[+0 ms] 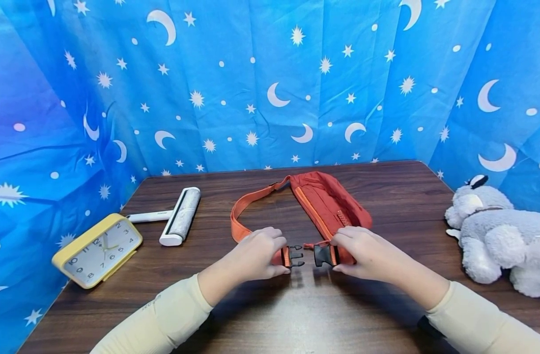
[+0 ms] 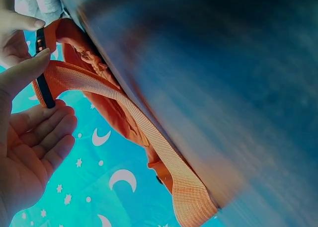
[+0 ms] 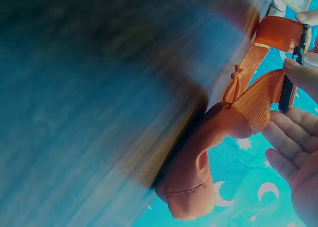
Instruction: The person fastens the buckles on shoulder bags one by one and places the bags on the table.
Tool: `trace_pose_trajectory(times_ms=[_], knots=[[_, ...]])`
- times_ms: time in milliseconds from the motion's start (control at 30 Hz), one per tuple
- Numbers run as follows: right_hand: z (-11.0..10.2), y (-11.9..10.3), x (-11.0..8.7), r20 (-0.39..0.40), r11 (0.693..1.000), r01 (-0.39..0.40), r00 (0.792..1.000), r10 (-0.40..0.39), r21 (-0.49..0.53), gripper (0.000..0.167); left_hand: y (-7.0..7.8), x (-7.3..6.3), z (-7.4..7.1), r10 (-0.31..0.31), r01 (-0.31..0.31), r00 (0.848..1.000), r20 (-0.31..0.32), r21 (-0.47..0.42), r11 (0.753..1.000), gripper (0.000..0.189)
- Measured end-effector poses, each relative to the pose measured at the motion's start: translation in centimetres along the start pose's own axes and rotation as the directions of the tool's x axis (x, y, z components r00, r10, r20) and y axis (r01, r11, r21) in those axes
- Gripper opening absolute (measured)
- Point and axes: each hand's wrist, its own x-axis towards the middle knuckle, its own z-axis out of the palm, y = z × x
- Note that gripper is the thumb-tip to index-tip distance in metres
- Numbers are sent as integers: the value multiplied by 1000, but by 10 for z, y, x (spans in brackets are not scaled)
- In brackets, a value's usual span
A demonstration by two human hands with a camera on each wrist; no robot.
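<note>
A red waist bag (image 1: 331, 201) lies on the table, its orange strap (image 1: 243, 209) looping out to the left. Between thumb and fingers my left hand (image 1: 263, 253) pinches the pronged half of a black buckle (image 1: 298, 256); the strap trails from it in the left wrist view (image 2: 144, 117). Opposite it, my right hand (image 1: 362, 250) pinches the socket half of the buckle (image 1: 324, 256), with its short webbing (image 3: 258, 100) running to the bag. The two halves face each other in the head view, a small gap between them. A zipper cord (image 3: 235, 83) hangs near the bag's end.
A white lint roller (image 1: 181, 216) lies at the left, beside a yellow clock (image 1: 99, 250). At the table's right side is a grey plush dog (image 1: 499, 231). Behind the wooden table (image 1: 402, 196) hangs a blue curtain (image 1: 252, 83) with moons and stars.
</note>
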Motion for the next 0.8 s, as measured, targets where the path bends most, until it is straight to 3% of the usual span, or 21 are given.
trace_pose_trajectory(times_ms=[800], knots=[[-1,-3,3,12,1000,-14,1000,14,-14,44,4,4,0,3,-3,1000,-2,9,1000,36]])
